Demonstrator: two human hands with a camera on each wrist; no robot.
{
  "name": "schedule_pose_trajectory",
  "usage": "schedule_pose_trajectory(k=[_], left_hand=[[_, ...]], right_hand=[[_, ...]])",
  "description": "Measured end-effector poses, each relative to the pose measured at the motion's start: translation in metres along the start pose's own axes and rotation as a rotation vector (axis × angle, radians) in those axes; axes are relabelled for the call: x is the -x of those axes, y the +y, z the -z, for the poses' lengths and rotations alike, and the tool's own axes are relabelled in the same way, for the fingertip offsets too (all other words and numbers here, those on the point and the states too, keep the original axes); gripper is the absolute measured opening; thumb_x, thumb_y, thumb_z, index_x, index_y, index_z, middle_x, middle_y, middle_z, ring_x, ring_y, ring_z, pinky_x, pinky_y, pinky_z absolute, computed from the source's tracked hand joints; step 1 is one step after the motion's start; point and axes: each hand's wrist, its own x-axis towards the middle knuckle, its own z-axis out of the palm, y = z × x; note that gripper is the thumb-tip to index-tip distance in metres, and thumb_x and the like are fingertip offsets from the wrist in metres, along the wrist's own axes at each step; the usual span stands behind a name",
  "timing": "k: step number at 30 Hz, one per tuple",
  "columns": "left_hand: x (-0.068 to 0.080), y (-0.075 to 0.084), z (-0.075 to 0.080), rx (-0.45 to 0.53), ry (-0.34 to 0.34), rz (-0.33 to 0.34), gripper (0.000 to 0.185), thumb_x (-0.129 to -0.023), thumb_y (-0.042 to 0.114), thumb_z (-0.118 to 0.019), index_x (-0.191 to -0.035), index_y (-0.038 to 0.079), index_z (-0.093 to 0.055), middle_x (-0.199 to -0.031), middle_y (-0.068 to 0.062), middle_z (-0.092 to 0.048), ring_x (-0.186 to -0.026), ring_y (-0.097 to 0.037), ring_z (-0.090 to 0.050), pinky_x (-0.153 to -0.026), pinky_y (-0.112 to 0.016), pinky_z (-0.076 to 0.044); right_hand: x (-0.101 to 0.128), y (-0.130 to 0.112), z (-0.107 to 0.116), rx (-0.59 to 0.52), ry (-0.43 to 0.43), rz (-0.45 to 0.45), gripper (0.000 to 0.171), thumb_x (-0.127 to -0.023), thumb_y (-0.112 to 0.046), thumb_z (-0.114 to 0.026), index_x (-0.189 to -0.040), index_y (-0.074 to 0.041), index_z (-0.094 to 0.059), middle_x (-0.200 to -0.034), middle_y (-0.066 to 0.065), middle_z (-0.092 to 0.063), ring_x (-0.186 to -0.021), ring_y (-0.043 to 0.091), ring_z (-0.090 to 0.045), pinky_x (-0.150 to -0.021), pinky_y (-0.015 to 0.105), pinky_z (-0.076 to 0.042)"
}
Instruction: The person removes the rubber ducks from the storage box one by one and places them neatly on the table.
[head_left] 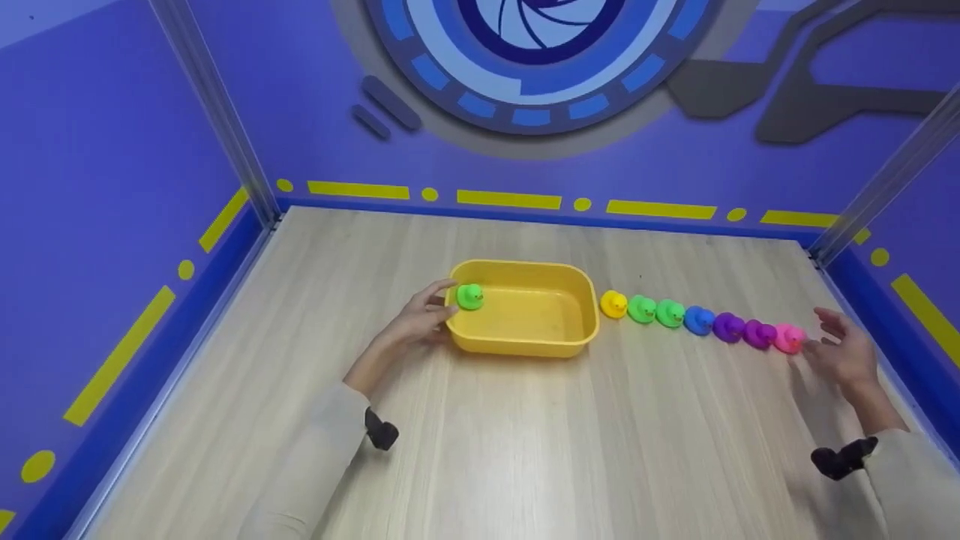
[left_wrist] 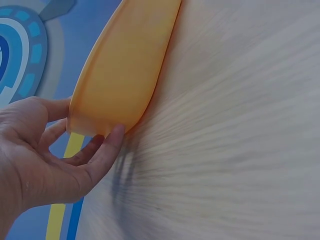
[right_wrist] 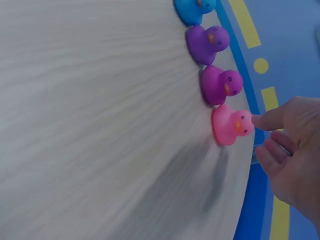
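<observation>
My left hand (head_left: 420,315) holds the left end of a yellow plastic basin (head_left: 525,348), its thumb at the rim and its other fingers against the outer end wall in the left wrist view. A green rubber duck (head_left: 470,297) sits inside the basin, by that end. To the right, my right hand (head_left: 846,351) is beside a pink rubber duck (head_left: 789,338), fingers loosely bent and spread. In the right wrist view a fingertip is close to the pink duck's head (right_wrist: 243,122); whether it touches cannot be told.
From the basin's right end a slanting row of rubber ducks runs rightward: yellow (head_left: 613,304), green (head_left: 655,310), blue (head_left: 699,320), purple (head_left: 728,328), then pink. They stand on a pale wooden table (head_left: 525,450) enclosed by blue panels (head_left: 322,150) at the back and sides.
</observation>
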Motion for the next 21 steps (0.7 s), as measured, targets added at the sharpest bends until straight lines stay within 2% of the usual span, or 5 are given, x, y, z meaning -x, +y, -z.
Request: schedule_pose_trajectory(k=[6, 11, 14, 17, 21], left_hand=[[0.003, 0.0, 0.003, -0.013, -0.005, -0.005, 0.055, -0.105, 0.018, -0.057, -0.156, 0.027, -0.04, -0.147, -0.018, -0.043, -0.116, -0.03, -0.062, -0.093, -0.041, -0.06], [0.003, 0.0, 0.004, -0.047, -0.01, -0.018, 0.056, -0.105, 0.02, -0.058, -0.157, 0.027, -0.039, -0.146, -0.017, -0.045, -0.109, -0.026, -0.062, -0.087, -0.039, -0.06], [0.002, -0.001, 0.003, -0.049, -0.006, -0.012, 0.055, -0.105, 0.021, -0.058, -0.156, 0.029, -0.041, -0.146, -0.016, -0.046, -0.108, -0.025, -0.062, -0.087, -0.038, -0.06], [0.002, -0.001, 0.003, -0.044, 0.002, -0.008, 0.054, -0.105, 0.021, -0.058, -0.155, 0.03, -0.042, -0.146, -0.016, -0.046, -0.108, -0.025, -0.062, -0.087, -0.038, -0.06], [0.002, -0.002, 0.002, -0.017, 0.009, -0.002, 0.053, -0.105, 0.02, -0.058, -0.154, 0.03, -0.042, -0.145, -0.016, -0.046, -0.106, -0.024, -0.062, -0.088, -0.04, -0.06]], right_hand=[[-0.001, -0.019, -0.003, -0.001, 0.042, 0.076, 0.056, -0.101, -0.007, -0.057, -0.153, 0.003, -0.039, -0.155, 0.028, -0.041, -0.141, 0.033, -0.046, -0.098, 0.005, -0.044], [-0.001, -0.033, -0.01, -0.064, 0.084, 0.185, 0.05, -0.097, -0.004, -0.064, -0.146, -0.002, -0.052, -0.136, -0.003, -0.058, -0.114, -0.01, -0.048, -0.09, 0.0, -0.044], [-0.001, -0.042, -0.014, -0.075, 0.066, 0.232, 0.05, -0.098, -0.007, -0.066, -0.145, 0.0, -0.052, -0.128, -0.017, -0.055, -0.11, -0.014, -0.045, -0.088, -0.002, -0.043], [-0.002, -0.053, -0.019, -0.058, 0.051, 0.272, 0.051, -0.098, -0.01, -0.067, -0.144, 0.004, -0.051, -0.126, -0.015, -0.055, -0.113, -0.008, -0.049, -0.087, -0.002, -0.042], [-0.001, -0.066, -0.027, -0.043, 0.018, 0.308, 0.051, -0.1, -0.013, -0.066, -0.144, 0.005, -0.05, -0.133, 0.006, -0.057, -0.115, -0.006, -0.049, -0.088, -0.003, -0.041]])
